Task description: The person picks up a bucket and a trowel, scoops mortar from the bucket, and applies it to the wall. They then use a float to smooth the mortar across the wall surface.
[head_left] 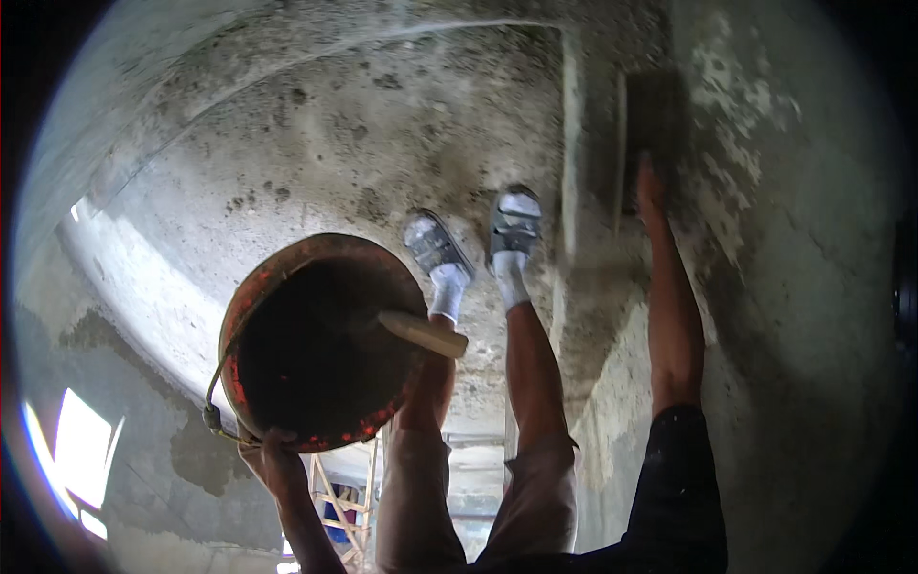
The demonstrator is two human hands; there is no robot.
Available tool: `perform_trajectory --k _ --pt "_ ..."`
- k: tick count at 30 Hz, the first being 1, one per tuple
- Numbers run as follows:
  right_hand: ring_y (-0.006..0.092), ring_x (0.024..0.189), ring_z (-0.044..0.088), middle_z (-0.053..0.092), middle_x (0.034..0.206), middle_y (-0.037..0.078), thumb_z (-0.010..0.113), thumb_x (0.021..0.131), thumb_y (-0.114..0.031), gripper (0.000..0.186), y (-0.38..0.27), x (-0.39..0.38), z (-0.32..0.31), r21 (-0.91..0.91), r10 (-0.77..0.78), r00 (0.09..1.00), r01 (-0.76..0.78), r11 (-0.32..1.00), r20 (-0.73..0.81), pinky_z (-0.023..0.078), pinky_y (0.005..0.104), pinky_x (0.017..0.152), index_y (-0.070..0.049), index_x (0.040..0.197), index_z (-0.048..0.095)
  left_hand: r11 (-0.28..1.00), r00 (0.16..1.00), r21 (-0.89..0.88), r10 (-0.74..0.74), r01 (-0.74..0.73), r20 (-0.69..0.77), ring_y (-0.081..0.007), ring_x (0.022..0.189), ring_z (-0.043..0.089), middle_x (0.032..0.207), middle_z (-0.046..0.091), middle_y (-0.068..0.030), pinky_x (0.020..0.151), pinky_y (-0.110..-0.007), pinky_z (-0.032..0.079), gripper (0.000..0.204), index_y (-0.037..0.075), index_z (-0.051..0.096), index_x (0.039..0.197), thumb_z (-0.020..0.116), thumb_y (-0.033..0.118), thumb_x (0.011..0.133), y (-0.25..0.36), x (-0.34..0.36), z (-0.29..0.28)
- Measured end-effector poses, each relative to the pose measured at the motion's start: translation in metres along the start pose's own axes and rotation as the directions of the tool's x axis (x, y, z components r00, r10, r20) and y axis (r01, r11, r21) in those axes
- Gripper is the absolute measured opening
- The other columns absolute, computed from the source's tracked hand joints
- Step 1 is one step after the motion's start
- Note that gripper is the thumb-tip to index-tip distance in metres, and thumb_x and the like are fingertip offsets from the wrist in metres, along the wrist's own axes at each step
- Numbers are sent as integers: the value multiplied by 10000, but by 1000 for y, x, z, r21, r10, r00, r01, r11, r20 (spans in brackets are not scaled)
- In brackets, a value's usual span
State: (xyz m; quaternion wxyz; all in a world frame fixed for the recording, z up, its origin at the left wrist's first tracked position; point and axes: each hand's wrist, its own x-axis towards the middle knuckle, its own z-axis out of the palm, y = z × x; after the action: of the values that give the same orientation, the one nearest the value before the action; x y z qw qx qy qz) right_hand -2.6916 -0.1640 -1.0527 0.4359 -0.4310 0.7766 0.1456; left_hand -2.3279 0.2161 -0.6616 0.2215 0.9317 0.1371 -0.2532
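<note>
A round bucket (247, 287) with a worn, red-flecked rim and a wire handle is tilted with its mouth toward me. My left hand (277, 454) grips its lower rim. Inside it is dark, and a wooden tool handle (426, 333) sticks out over the right edge; the tool's other end is lost in shadow. Far to the right, my right hand (650, 191) is closed at the near end of a dark rectangular plastering float (653, 129), close to the wall. Shade and blur hide the fingers' exact grip.
My feet, in grey sandals (516, 220) and white socks, stand on a stained concrete floor (335, 143). A raised concrete edge (572, 143) runs along the right, beside a patchy wall (794, 239). Below the bucket a wooden ladder-like frame (342, 507) shows. Bright openings (84, 445) are at left.
</note>
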Motion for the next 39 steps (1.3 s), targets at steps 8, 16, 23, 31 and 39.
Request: perform_trajectory --k 8,16,23,31,39 --pt "257 1148 384 406 1247 158 279 871 -485 605 -70 -79 -24 465 -134 991 126 876 -18 286 335 948 -7 1221 403 963 1000 -267 28 -25 9 -170 811 520 915 540 -100 737 -248 420 495 -66 491 963 470 29 478 36 -12 22" --pt "356 1039 456 489 1116 224 291 877 -447 557 37 -2 -21 -374 -598 780 507 777 -184 336 418 881 24 1114 468 987 963 -145 -29 70 269 -177 840 528 956 542 -99 738 -264 429 538 -57 467 1030 466 -11 493 19 -22 24" --pt "105 473 550 589 696 106 539 814 -320 381 -27 -250 -83 183 -315 922 277 943 227 441 293 421 41 932 512 972 975 -233 77 -27 209 -153 737 510 837 559 -72 682 -261 415 398 -62 530 903 480 14 516 85 -58 -13" --pt "219 956 552 561 977 219 499 826 -385 528 -104 -467 -262 -895 -776 584 178 409 -238 430 379 811 -70 1235 387 977 974 -215 49 -1 219 -76 500 412 582 489 8 474 -227 345 105 -20 523 663 496 9 566 93 -63 -62" --pt "182 559 537 565 727 112 468 857 -334 358 -196 -419 -347 -904 -673 605 -262 338 -427 451 289 497 1 976 507 961 984 -276 35 16 177 -88 510 427 582 502 -11 483 -230 358 68 -23 510 652 493 -2 590 66 -58 -99"
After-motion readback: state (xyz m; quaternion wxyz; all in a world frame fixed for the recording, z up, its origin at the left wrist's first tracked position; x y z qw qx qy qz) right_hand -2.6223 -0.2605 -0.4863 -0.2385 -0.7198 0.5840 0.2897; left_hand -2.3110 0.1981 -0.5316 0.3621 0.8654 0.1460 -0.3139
